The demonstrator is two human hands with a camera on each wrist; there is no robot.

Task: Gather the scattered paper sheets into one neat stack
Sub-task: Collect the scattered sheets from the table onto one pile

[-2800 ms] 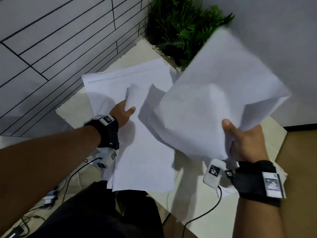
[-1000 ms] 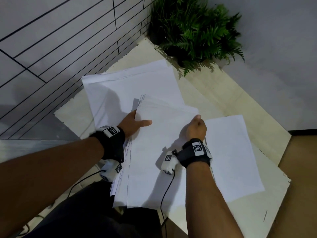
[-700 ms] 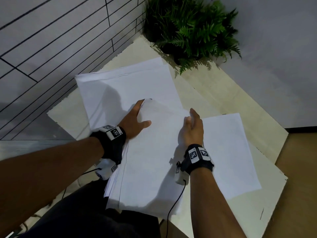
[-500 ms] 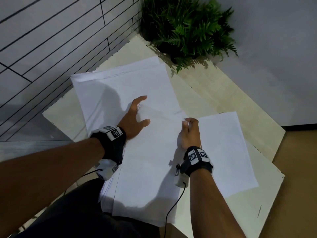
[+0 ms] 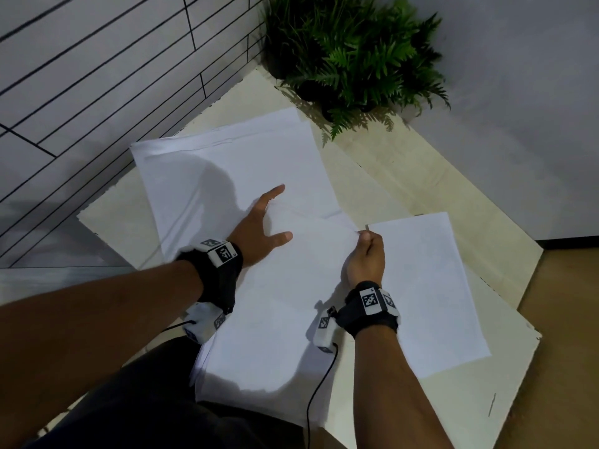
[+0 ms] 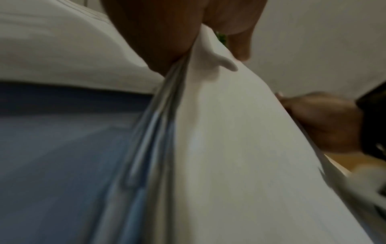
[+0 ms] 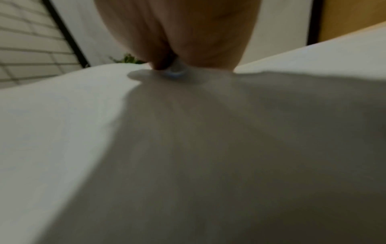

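A stack of white paper sheets point(image 5: 285, 303) lies on the pale table point(image 5: 405, 176) in front of me, its near end hanging over the edge. My left hand point(image 5: 264, 222) rests at the stack's far left edge, index finger straight and thumb spread on top. My right hand point(image 5: 368, 251) is curled and pinches the stack's far right corner. More sheets point(image 5: 233, 163) lie spread beyond the stack. One single sheet point(image 5: 431, 286) lies to the right. In the left wrist view the stack's layered edges point(image 6: 154, 132) run under my left hand point(image 6: 167, 33).
A green fern plant point(image 5: 353, 53) stands in the far corner of the table, against a grey wall. A tiled wall runs along the left. The table's right edge point(image 5: 531, 335) drops to a brown floor. Cables hang from both wrist cameras.
The bundle my right hand held in the air now lies on the stack. My right hand has since curled onto the far right corner. My left hand's fingers have spread out.
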